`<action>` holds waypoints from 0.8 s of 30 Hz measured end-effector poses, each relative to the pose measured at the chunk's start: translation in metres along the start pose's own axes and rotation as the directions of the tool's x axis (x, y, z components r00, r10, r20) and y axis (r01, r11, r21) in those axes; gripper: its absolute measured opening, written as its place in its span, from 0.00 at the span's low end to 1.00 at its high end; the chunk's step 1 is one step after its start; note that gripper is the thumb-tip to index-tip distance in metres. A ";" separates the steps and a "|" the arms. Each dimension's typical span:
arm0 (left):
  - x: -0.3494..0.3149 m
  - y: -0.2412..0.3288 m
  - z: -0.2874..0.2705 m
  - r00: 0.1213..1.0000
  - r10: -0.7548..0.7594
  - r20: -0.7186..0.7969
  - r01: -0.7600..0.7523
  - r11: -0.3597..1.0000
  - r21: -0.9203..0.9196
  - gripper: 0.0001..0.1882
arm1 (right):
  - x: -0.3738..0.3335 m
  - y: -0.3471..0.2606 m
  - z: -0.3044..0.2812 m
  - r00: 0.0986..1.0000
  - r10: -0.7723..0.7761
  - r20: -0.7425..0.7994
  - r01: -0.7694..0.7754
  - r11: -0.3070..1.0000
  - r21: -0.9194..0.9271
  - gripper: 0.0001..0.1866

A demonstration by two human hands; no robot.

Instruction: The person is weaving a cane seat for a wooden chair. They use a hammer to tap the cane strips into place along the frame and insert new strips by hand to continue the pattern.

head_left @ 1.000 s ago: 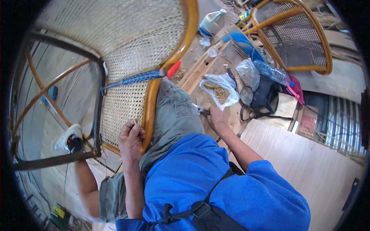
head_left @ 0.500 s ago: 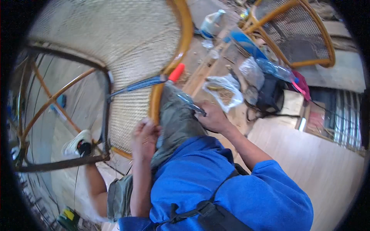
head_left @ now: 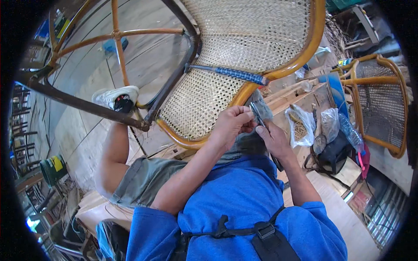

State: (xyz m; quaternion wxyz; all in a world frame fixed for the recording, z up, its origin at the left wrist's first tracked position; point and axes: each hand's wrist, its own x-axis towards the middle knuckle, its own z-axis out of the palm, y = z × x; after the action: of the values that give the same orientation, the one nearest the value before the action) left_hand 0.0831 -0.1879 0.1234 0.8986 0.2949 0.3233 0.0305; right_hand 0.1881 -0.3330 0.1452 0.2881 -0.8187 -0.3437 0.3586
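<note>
Pale board floor (head_left: 150, 54) beneath woven chair (head_left: 257, 45)

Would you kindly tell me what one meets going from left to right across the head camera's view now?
Green container, white shoe, left hand, right hand, white plastic bag, right-hand rattan chair.

White plastic bag (head_left: 309, 124) on wooden boards (head_left: 284, 99)

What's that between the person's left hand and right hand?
A slim metal tool, held in the right hand, lies between it and the left hand; the head view shows this.
</note>
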 end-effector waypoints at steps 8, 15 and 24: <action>0.002 -0.007 0.003 0.996 0.079 -0.050 -0.072 0.989 0.128 0.09 | -0.002 -0.008 0.005 0.998 -0.056 -0.014 0.056 0.998 -0.002 0.33; 0.000 -0.006 0.004 0.994 0.096 -0.048 -0.087 0.984 0.158 0.09 | -0.004 0.003 0.017 0.987 -0.114 -0.113 0.120 0.992 0.043 0.31; 0.007 -0.009 0.001 0.987 0.154 -0.036 -0.144 0.970 0.197 0.07 | -0.017 0.094 0.009 0.946 0.228 -0.229 -0.261 0.957 -0.125 0.23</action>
State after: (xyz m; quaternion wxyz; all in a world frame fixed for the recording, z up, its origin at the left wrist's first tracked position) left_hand 0.0879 -0.1941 0.1159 0.8523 0.4038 0.3243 0.0737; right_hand 0.2058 -0.4004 0.0798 0.2125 -0.9083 -0.2333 0.2747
